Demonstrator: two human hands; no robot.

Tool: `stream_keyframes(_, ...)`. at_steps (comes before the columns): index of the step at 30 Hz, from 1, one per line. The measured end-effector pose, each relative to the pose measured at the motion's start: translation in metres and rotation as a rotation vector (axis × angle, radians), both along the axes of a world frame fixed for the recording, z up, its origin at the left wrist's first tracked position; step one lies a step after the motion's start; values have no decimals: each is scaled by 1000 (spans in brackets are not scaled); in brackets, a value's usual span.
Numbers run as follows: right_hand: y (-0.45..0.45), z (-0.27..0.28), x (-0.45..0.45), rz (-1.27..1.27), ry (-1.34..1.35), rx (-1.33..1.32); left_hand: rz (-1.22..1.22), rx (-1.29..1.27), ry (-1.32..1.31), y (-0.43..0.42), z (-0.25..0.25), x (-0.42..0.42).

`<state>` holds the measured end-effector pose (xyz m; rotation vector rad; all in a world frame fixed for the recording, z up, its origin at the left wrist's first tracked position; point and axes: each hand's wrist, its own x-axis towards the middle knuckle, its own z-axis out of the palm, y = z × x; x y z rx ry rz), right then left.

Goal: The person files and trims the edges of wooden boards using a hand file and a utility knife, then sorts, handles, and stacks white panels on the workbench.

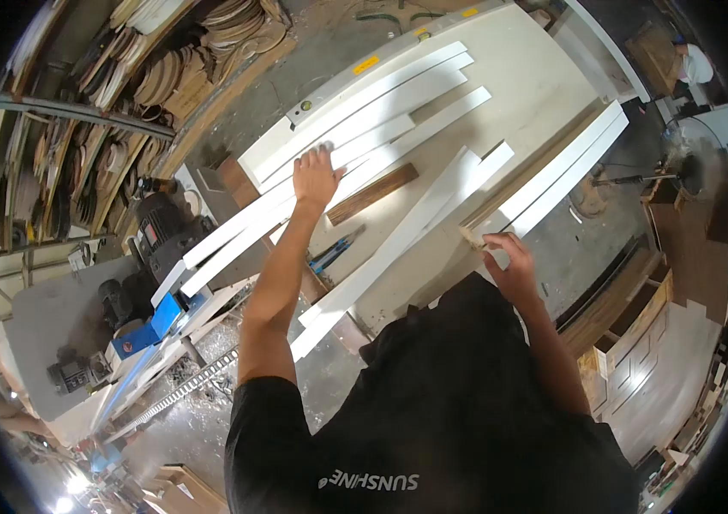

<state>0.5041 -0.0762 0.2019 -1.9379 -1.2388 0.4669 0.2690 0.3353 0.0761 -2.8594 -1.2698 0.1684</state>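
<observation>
My left hand (pixel 317 178) rests on several long white strips (pixel 372 141) lying side by side on the pale worktable (pixel 544 94). Its fingers are spread over the strips, with the palm down. Near the table's close edge, my right hand (pixel 511 261) is closed, thumb and fingers pinching a small tan object (pixel 470 237) too small to name for certain. Between the hands lie a dark brown wooden block (pixel 372 195) and a blue-handled tool (pixel 335 250). Two more white strips (pixel 407 231) cross there at a slant.
Further white strips (pixel 565 171) lie along the right side of the table. A dark motor (pixel 158 227) and a blue box (pixel 134 341) stand at the left. Shelves of curved wooden pieces (pixel 239 34) fill the upper left. A wooden drawer unit (pixel 629 334) stands at the right.
</observation>
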Motion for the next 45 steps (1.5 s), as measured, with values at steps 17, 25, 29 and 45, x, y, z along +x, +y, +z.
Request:
stream_keyframes(17,-19,-24,5,7,76,-82,0,-12,-168,53,-23,-225)
stream_keyframes(25,-32,-25,32,-126,56,17,73,59,-127,-8,2,-211)
stream_keyframes(29,-48,-35,30,-135,82,-48,159,-124,-85,-15,-17,-236)
stream_keyframes(45,-73,-30,23,-233,180,-97,36,-179,-316,-52,-2,-85)
